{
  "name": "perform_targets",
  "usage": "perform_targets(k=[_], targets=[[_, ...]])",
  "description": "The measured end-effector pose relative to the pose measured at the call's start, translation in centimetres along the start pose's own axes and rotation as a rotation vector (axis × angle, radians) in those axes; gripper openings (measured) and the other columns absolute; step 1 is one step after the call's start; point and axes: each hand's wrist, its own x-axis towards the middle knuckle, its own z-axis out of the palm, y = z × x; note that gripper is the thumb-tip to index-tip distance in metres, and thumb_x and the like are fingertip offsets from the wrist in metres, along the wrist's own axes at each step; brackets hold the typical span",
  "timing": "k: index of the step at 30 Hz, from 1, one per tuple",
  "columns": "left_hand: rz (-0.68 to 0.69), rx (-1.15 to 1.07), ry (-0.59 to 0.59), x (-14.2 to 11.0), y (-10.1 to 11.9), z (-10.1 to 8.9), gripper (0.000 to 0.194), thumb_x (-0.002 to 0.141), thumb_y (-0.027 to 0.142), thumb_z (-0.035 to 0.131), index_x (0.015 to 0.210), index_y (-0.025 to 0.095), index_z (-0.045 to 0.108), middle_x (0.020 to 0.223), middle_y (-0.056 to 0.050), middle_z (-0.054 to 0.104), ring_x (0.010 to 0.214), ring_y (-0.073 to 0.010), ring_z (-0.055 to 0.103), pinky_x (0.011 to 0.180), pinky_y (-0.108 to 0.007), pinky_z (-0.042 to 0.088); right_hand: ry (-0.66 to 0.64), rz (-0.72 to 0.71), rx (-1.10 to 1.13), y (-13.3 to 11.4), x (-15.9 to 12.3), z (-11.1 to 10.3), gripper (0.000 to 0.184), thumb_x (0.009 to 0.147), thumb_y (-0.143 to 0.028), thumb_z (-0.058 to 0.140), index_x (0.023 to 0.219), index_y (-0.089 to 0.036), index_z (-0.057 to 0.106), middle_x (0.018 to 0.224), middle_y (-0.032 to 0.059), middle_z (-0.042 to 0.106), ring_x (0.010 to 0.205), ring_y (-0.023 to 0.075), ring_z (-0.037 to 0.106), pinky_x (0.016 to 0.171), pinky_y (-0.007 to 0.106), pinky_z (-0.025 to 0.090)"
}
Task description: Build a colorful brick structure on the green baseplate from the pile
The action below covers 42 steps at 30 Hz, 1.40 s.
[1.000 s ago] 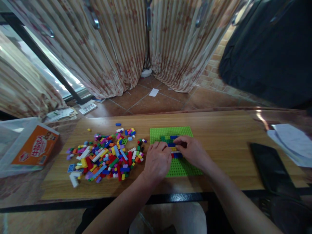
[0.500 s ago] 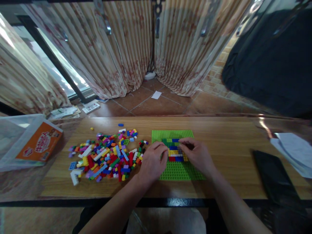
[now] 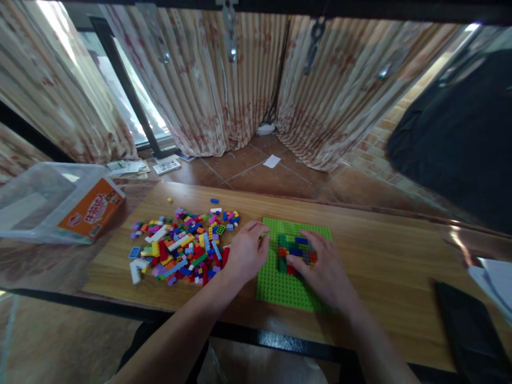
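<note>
My left hand (image 3: 248,252) hovers at the left edge of the green baseplate (image 3: 276,290), its fingers curled toward the thumb. Whatever may be between those fingertips is too small to make out. Over the baseplate, my right hand (image 3: 327,266) is spread, thumb and fingers apart, resting across the built-up block of bricks (image 3: 296,251). Green, orange, blue, red and grey bricks show in that block; its right part is hidden under the hand. Left of my left hand lies a wide pile of loose bricks (image 3: 184,256) in many colours.
A clear plastic bin (image 3: 44,186) with an orange label stands at the table's left end. A black flat case (image 3: 466,325) and white papers (image 3: 494,282) lie to the right. The wooden table (image 3: 380,256) has a dark front edge. Striped curtains (image 3: 192,80) hang beyond.
The view has turned and tilted. My left hand has drawn back from the bricks toward the baseplate's left edge. My right hand has opened from a pinch and spread over the block.
</note>
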Motion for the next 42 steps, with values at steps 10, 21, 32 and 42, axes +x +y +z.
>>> perform_targets(k=[10,21,32,42], targets=[[-0.026,0.005,-0.041,0.0,0.3,0.2,0.015,0.086,0.011,0.055,0.092,0.017,0.067,0.100,-0.008,0.068,0.094,-0.0201,0.066,0.086,-0.034,0.056,0.062,0.114,-0.185,-2.6,-1.8,2.9,0.092,0.076,-0.055,0.069,0.149,-0.015,0.030,0.148,0.0234,0.036,0.137,0.0420,0.034,0.105,0.061,0.036],[-0.033,-0.005,-0.061,-0.1,0.0,0.2,0.013,0.086,0.011,0.056,0.090,0.017,0.067,0.099,-0.007,0.067,0.093,-0.0195,0.065,0.086,-0.034,0.055,-0.077,0.101,-0.131,1.5,-0.9,-1.1,0.082,0.077,-0.044,0.064,0.147,-0.017,0.032,0.150,0.0196,0.038,0.138,0.0375,0.038,0.111,0.057,0.034],[-0.047,0.016,0.000,0.8,-0.8,-1.1,0.013,0.086,0.012,0.056,0.090,0.016,0.068,0.098,-0.007,0.068,0.086,-0.0173,0.065,0.078,-0.030,0.055,-0.105,0.058,-0.175,1.7,-0.5,-0.7,0.070,0.078,-0.035,0.059,0.144,-0.020,0.038,0.136,0.0157,0.055,0.125,0.0351,0.051,0.104,0.057,0.039],[-0.064,0.080,0.094,1.9,-2.1,-2.9,0.013,0.085,0.010,0.057,0.087,0.016,0.068,0.091,-0.005,0.069,0.078,-0.0148,0.064,0.077,-0.028,0.054,-0.330,-0.163,-0.068,0.9,-0.7,-1.3,0.088,0.064,-0.012,0.047,0.148,-0.029,0.029,0.153,0.0068,0.042,0.144,0.0286,0.033,0.116,0.058,0.023]])
